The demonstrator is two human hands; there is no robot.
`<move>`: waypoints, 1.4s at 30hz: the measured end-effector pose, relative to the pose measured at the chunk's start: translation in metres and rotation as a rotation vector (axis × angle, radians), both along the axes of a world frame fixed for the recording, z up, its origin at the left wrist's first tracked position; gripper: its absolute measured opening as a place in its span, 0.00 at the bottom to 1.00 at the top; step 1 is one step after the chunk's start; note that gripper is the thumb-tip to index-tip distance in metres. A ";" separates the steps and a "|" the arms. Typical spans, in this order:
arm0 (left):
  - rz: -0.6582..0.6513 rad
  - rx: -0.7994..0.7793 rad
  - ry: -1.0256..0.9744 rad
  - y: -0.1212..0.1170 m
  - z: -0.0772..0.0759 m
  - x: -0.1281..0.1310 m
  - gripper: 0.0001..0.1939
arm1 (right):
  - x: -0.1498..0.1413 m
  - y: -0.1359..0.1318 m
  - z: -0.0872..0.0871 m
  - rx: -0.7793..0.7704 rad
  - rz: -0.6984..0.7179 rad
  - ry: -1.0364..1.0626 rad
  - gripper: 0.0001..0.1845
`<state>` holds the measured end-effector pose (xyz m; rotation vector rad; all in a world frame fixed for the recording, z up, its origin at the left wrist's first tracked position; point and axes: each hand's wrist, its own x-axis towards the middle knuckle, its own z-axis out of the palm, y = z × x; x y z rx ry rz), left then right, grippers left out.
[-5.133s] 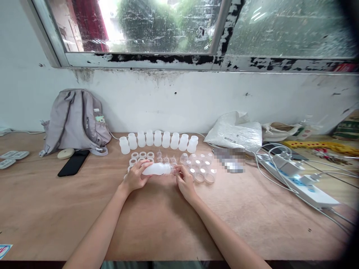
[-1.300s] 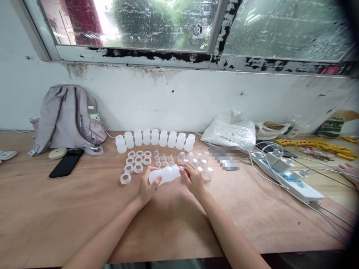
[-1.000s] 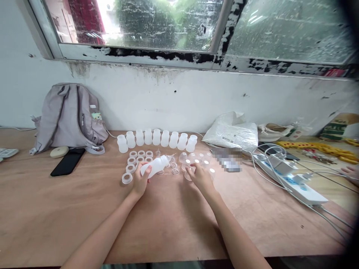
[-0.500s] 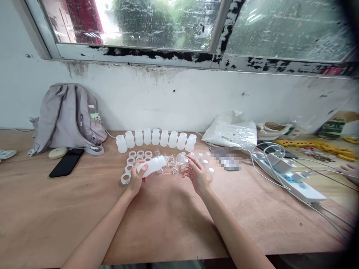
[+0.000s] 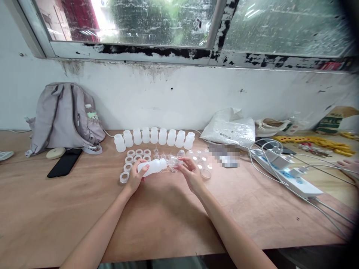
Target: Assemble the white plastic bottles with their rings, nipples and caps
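Note:
My left hand (image 5: 135,176) is closed around a white plastic bottle (image 5: 153,166), held on its side above the wooden table (image 5: 168,216). My right hand (image 5: 191,172) pinches a clear plastic cap (image 5: 174,161) right at the bottle's mouth. Behind my hands lie white rings (image 5: 130,160), small clear nipples (image 5: 159,154) and clear caps (image 5: 202,164). A row of white bottles (image 5: 154,137) stands further back near the wall.
A grey backpack (image 5: 66,116), a round cream disc (image 5: 55,152) and a black phone (image 5: 64,163) sit at the left. A white plastic bag (image 5: 231,129), a power strip (image 5: 288,175) with cables and yellow parts (image 5: 314,141) lie at the right. Another person's hand (image 5: 346,166) shows at the right edge.
My right hand left the bottle, picked a clear cap from the pile at the right and brought it to the bottle's mouth. My left hand kept the bottle throughout.

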<state>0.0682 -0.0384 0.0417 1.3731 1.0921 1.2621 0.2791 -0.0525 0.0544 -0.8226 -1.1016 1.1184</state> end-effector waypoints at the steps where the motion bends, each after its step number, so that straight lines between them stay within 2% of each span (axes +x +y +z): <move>1: 0.003 0.003 0.005 0.000 0.000 0.000 0.12 | 0.000 0.000 0.000 -0.002 0.003 -0.021 0.10; 9: -0.007 0.020 0.053 -0.005 0.008 0.002 0.13 | -0.005 -0.002 -0.005 -0.050 -0.001 -0.169 0.18; 24: -0.045 0.128 0.181 -0.003 0.003 -0.001 0.12 | -0.006 -0.002 -0.008 -0.070 0.043 -0.118 0.15; 27: -0.064 0.104 0.196 -0.004 0.003 0.000 0.12 | -0.005 -0.002 -0.008 -0.111 0.050 -0.073 0.13; 31: -0.100 0.089 0.218 -0.007 0.004 0.003 0.11 | -0.002 -0.001 -0.009 -0.244 0.056 -0.013 0.18; 35: -0.136 0.105 0.256 -0.010 0.005 0.006 0.11 | -0.005 -0.002 -0.011 -0.314 0.102 -0.082 0.23; 39: -0.156 0.124 0.275 -0.011 0.004 0.006 0.10 | -0.012 -0.006 -0.011 -0.349 0.210 -0.154 0.22; 42: -0.164 0.096 0.251 -0.010 0.004 0.006 0.11 | -0.017 -0.009 -0.009 -0.342 0.221 -0.181 0.20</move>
